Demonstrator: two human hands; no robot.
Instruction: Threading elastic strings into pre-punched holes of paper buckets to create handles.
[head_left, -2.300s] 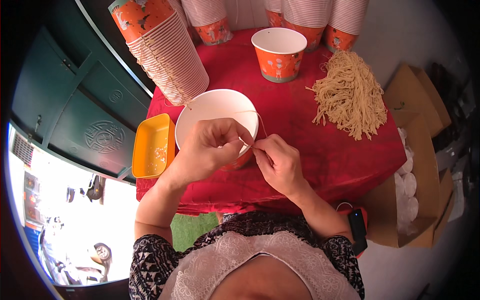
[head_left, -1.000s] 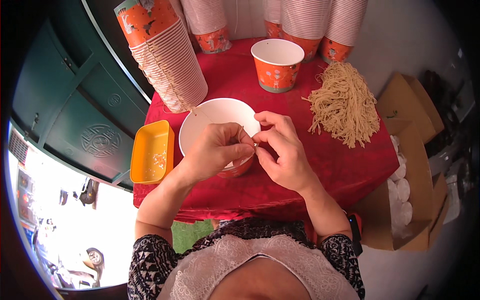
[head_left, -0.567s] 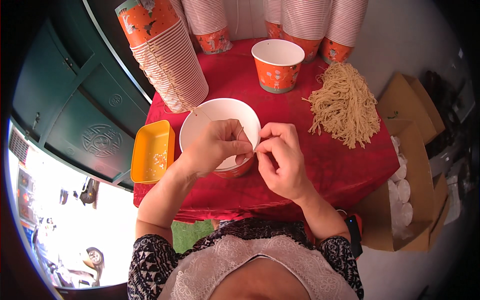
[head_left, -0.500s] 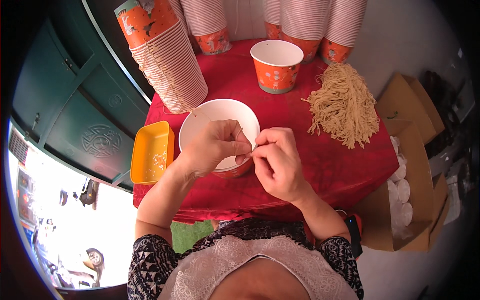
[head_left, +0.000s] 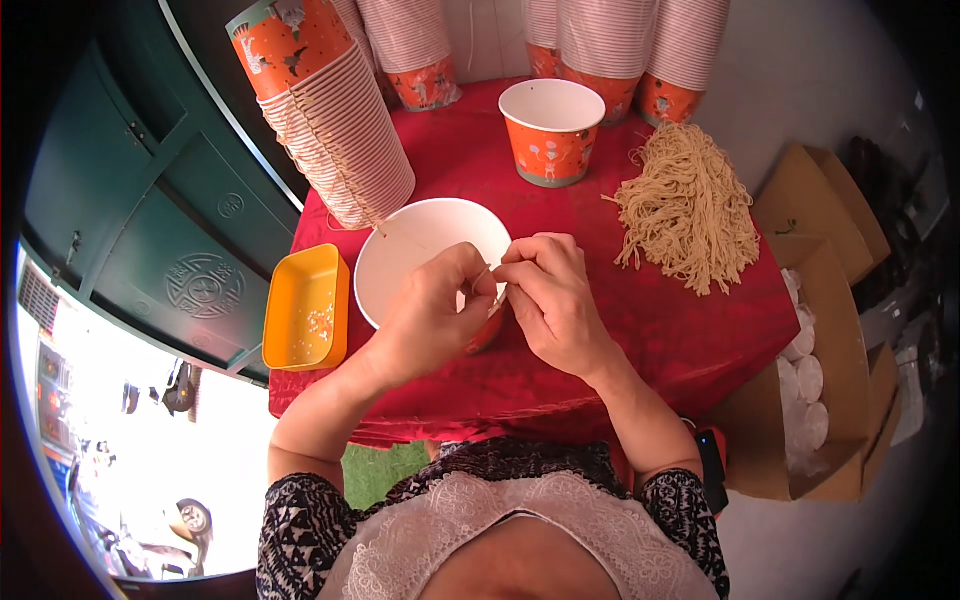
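Thin tan string (head_left: 488,267) in left hand (head_left: 432,310) and right hand (head_left: 553,305), both grips pinch-tight.

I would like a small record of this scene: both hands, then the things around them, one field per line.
Left hand: pinching a thin strand
Right hand: fingertips at the left hand's; grip too small to tell
Near hands: open white-lined bucket
Left side: yellow tray with white bits; inverted nested bucket stack
Right side: heap of tan cord
Behind: upright orange bucket; more bucket stacks
Under: red cloth
Far right: open carton
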